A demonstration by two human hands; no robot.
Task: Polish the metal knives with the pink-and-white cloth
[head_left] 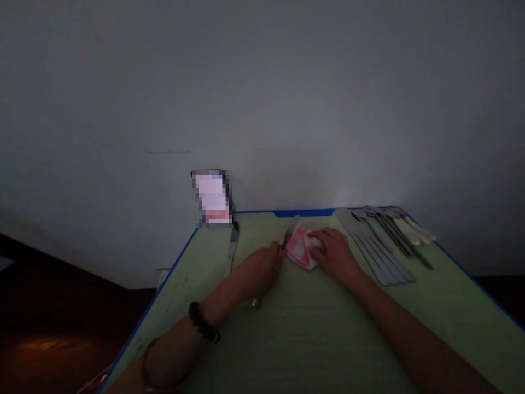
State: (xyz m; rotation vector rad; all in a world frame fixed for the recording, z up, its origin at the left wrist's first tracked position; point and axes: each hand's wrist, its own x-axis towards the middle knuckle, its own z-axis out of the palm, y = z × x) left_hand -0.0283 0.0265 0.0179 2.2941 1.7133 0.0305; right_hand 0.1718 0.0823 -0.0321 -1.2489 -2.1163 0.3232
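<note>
My left hand [262, 268] is closed round the handle of a table knife [292, 229]. The knife's blade points away from me, and its handle end shows below my wrist. A pink and white cloth [302, 247] lies against the right side of the blade. My right hand [334, 251] grips the cloth, its fingers bent over the right edge. Part of the blade is hidden by the cloth. Left of my left hand, a second knife [232, 249] lies on the green tabletop [311, 334].
Several flat-handled knives [377, 251] are fanned out on the right, beside more metal cutlery [394, 232] and some white-handled pieces [410, 229]. A phone [213, 197] with a lit screen leans on the grey wall [287, 109] at the back left. The table has a blue edge.
</note>
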